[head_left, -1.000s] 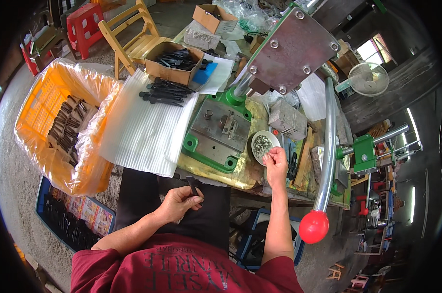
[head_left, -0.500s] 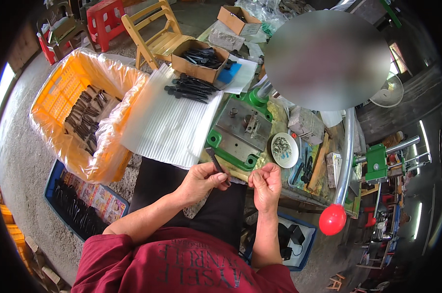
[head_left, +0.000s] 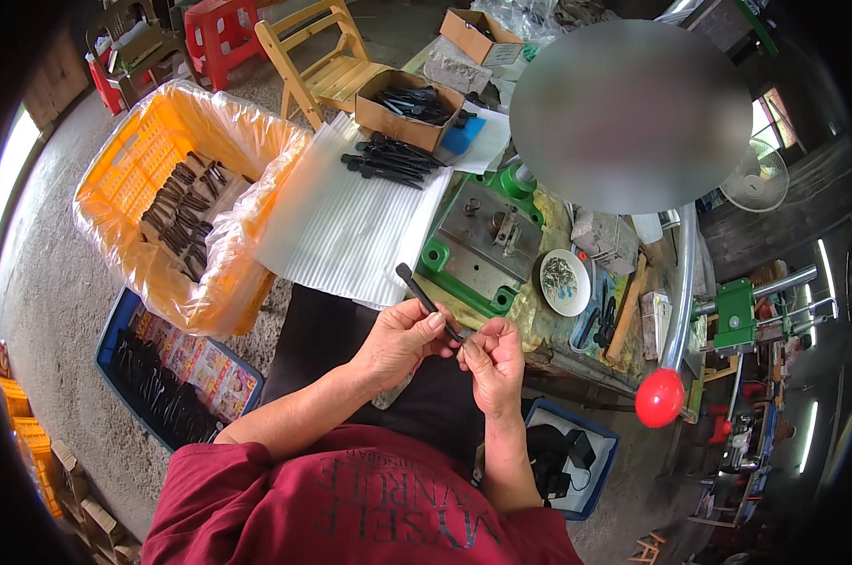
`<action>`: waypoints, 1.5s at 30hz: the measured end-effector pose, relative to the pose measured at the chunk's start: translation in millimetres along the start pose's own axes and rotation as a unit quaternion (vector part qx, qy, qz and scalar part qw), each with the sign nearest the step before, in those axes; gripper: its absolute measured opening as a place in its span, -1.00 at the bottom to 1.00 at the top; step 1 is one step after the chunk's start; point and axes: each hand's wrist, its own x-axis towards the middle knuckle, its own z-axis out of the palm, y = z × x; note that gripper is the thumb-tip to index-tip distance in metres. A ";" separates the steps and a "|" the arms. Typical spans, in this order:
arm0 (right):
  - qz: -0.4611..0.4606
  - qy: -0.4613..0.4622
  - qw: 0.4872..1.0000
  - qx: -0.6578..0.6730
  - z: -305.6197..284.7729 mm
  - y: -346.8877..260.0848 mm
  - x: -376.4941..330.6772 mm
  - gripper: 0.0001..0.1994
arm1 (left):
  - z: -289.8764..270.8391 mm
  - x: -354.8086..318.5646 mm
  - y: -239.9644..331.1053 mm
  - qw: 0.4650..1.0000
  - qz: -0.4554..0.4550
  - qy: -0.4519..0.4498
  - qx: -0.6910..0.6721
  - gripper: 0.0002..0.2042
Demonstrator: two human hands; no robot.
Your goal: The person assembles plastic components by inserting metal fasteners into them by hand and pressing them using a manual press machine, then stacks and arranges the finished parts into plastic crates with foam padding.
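While the left fingers (head_left: 430,326) grasp a slim, black, rod-shaped part (head_left: 414,286), the right fingers (head_left: 479,356) pinch at its near end, contents hidden; a loosened grip could drop it.

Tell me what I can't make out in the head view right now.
In the head view:
- Right hand: whatever it may pinch is hidden by its own fingers.
- Black piece: partly covered by the left hand.
- Press: its upper part is lost behind a blurred patch.
- Small parts in the dish: too small to tell their shape.
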 end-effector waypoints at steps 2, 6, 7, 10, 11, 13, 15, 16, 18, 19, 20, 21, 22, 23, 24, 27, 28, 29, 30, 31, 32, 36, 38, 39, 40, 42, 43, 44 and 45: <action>0.001 -0.002 1.000 -0.006 0.3 0.2 -0.8 -0.76 | -0.1 -0.5 -0.8 1.000 0.000 -0.008 -0.005 -0.86; 0.005 -0.002 1.000 -0.013 1.1 1.9 -2.2 -0.76 | 0.0 -2.7 -1.1 1.000 0.005 -0.012 -0.002 -0.86; 0.004 -0.002 1.000 -0.013 1.0 2.2 -2.6 -0.76 | -0.2 -3.4 -1.3 1.000 0.007 -0.013 -0.002 -0.86; 0.003 -0.016 1.000 -0.009 0.0 2.8 -3.9 -0.77 | 0.1 -4.4 -1.3 1.000 0.007 -0.014 0.007 -0.86; -0.002 -0.017 1.000 -0.005 -0.2 3.6 -4.2 -0.77 | 0.5 -4.8 -1.1 1.000 0.005 -0.014 0.016 -0.86; -0.007 -0.017 1.000 -0.002 0.9 4.4 -5.2 -0.77 | 2.0 -5.9 -0.4 1.000 0.003 -0.012 0.019 -0.86; -0.017 0.002 1.000 -0.006 3.5 5.3 -5.9 -0.77 | 2.5 -6.3 -0.4 1.000 0.002 -0.011 0.023 -0.86; -0.017 0.001 1.000 -0.006 4.4 6.0 -6.0 -0.77 | 2.1 -6.3 -1.3 1.000 0.004 -0.009 0.030 -0.87; -0.024 0.022 0.999 0.000 6.0 8.2 -6.0 -0.77 | 2.1 -6.6 -3.4 0.999 0.006 -0.007 0.036 -0.87; -0.024 0.022 0.999 -0.001 6.9 9.1 -5.8 -0.77 | 2.8 -6.5 -4.7 0.999 0.011 -0.005 0.038 -0.87; -0.029 0.035 0.999 -0.005 8.2 10.4 -5.5 -0.77 | 2.9 -6.8 -5.7 0.999 0.016 -0.002 0.041 -0.87; -0.034 0.047 0.998 -0.009 9.3 11.4 -4.9 -0.77 | 2.6 -6.8 -6.4 0.999 0.016 -0.002 0.041 -0.87; -0.035 0.046 0.998 -0.009 10.3 12.1 -4.0 -0.77 | 2.4 -6.4 -6.8 0.999 0.027 0.006 0.038 -0.87; -0.034 0.064 0.997 -0.012 11.1 13.6 -3.4 -0.76 | 1.7 -6.3 -7.3 0.999 0.037 0.014 0.035 -0.86; -0.034 0.081 0.996 -0.015 11.9 15.0 -2.3 -0.76 | 1.2 -5.9 -7.1 0.999 0.038 0.013 0.036 -0.86; -0.035 0.103 0.994 0.012 12.4 17.6 2.6 -0.74 | 1.8 -3.5 -6.0 0.995 0.057 0.031 0.077 -0.86; -0.039 0.103 0.994 0.011 12.3 18.6 2.7 -0.74 | 2.1 -3.3 -6.5 0.993 0.070 0.033 0.094 -0.87; -0.054 0.110 0.992 -0.022 11.2 20.5 2.7 -0.74 | 2.3 -1.4 -6.2 0.990 0.085 0.034 0.111 -0.87; -0.069 0.117 0.989 -0.055 10.6 21.1 2.9 -0.74 | 3.3 0.0 -5.0 0.989 0.089 0.029 0.113 -0.87; -0.076 0.116 0.989 -0.055 10.6 20.2 3.8 -0.74 | 4.7 1.3 -3.4 0.987 0.095 0.025 0.130 -0.88; -0.072 0.122 0.989 -0.050 11.5 20.0 4.2 -0.74 | 5.1 2.1 -1.6 0.984 0.101 0.024 0.147 -0.88; -0.065 0.122 0.990 -0.030 14.3 14.1 8.8 -0.78 | 6.2 10.6 3.4 0.988 0.088 0.019 0.128 -0.88; -0.059 0.121 0.990 -0.036 13.6 11.5 9.0 -0.80 | 6.5 18.2 9.0 0.985 0.086 0.023 0.150 -0.89; -0.063 0.120 0.990 -0.034 9.5 13.5 8.9 -0.80 | 7.3 22.9 12.3 0.982 0.082 0.031 0.170 -0.89; -0.068 0.115 0.991 -0.016 3.2 17.7 9.2 -0.82 | 9.3 29.0 17.6 0.972 0.093 0.038 0.211 -0.91; -0.072 0.113 0.991 0.001 -2.3 18.8 9.1 -0.83 | 11.1 47.7 24.4 0.961 0.122 0.034 0.247 -0.92; -0.073 0.113 0.991 0.002 -4.6 19.3 8.5 -0.83 | 12.5 57.4 28.3 0.948 0.149 0.032 0.279 -0.92; -0.067 0.113 0.991 0.001 -7.1 20.1 7.9 -0.83 | 15.9 65.6 35.6 0.933 0.144 0.038 0.328 -0.92; -0.061 0.113 0.992 -0.001 -9.8 20.9 7.6 -0.83 | 17.1 75.2 39.5 0.932 0.144 0.038 0.330 -0.92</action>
